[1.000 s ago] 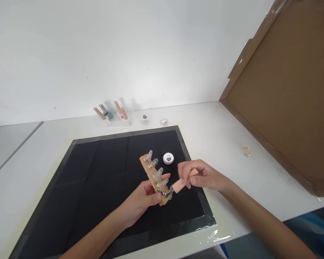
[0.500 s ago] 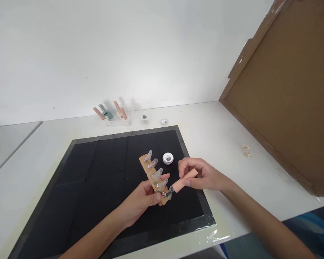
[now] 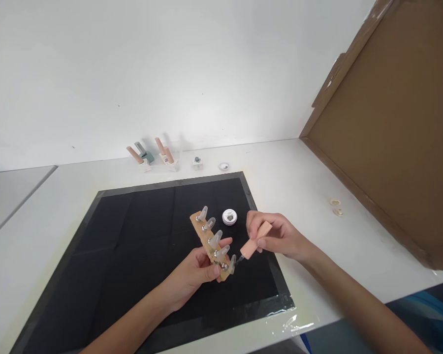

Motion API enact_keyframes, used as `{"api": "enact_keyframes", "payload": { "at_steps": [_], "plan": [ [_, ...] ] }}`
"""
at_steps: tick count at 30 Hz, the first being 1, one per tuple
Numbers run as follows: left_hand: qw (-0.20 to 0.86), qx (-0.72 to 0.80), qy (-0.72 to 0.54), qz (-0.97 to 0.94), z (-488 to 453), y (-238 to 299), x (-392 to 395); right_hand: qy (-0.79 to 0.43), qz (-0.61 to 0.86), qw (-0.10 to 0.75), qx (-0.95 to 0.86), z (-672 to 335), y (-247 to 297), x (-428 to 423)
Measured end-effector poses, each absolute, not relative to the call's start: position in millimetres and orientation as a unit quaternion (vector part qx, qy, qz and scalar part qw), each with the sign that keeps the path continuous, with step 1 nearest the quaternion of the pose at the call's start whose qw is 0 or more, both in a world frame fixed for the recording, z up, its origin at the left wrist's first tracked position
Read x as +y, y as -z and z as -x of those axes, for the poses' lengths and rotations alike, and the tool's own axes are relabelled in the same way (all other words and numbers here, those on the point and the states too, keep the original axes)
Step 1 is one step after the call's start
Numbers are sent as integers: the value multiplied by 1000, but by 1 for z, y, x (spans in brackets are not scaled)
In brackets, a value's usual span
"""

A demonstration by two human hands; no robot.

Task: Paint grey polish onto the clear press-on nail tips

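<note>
My left hand [image 3: 201, 268] grips the near end of a wooden nail display stand [image 3: 196, 215], thumb on top and fingers beneath. Several clear false nails [image 3: 216, 239] stick up from it on silver round mounts. In my right hand [image 3: 275, 234] is a nail polish brush [image 3: 256, 241] by its peach-coloured handle. The dark bristle end points down and left, close beside the nearest false nail [image 3: 232, 264]; whether it touches I cannot tell. A small round white pot [image 3: 229, 217] with something greenish inside sits on the black mat, beyond my hands.
Under my hands lies a black mat [image 3: 140, 236] with taped edges. Along the back stand peach-capped bottles [image 3: 135, 155] in a clear holder, a small glass jar [image 3: 197, 163] and a white lid [image 3: 224, 166]. Two small beige pieces [image 3: 335, 202] lie right, near a cardboard panel [image 3: 384, 123].
My right hand has drawn the brush slightly up and right, so its tip has shifted from over the nearest mount to the outer side of the nail. My left hand stays still.
</note>
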State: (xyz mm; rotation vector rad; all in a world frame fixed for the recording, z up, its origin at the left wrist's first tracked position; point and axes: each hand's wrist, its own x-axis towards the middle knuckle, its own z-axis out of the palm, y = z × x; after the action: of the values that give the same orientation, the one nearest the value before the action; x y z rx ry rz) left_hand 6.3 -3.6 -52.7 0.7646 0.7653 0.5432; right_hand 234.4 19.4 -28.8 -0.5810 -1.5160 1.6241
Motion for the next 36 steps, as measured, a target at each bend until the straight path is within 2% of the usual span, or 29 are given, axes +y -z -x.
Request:
{"api": "enact_keyframes", "payload": {
  "at_steps": [6, 11, 14, 18, 21, 26, 29, 33, 36],
  "plan": [
    [818, 368, -246, -367, -5, 55, -3, -613, 252, 386, -642, -230, 27, 18],
    [820, 368, -242, -365, -5, 56, -3, -595, 300, 417, -618, -233, 29, 20],
    [819, 370, -244, -364, -5, 55, -3, -613, 276, 428, -605, -233, 29, 19],
    [816, 374, -241, -370, -5, 55, -3, -613, 238, 398, -640, -231, 27, 17],
    [815, 372, -242, -372, -5, 56, -3, -604, 264, 389, -644, -229, 28, 16],
    [815, 375, -249, -365, -5, 57, -3, -600, 323, 428, -594, -228, 31, 19],
    [815, 376, -249, -364, -5, 57, -3, -615, 295, 451, -576, -230, 31, 19],
    [814, 379, -250, -364, -6, 55, -2, -625, 233, 420, -616, -231, 30, 17],
    [817, 374, -247, -364, -6, 55, -2, -601, 239, 397, -652, -229, 29, 17]
  ]
}}
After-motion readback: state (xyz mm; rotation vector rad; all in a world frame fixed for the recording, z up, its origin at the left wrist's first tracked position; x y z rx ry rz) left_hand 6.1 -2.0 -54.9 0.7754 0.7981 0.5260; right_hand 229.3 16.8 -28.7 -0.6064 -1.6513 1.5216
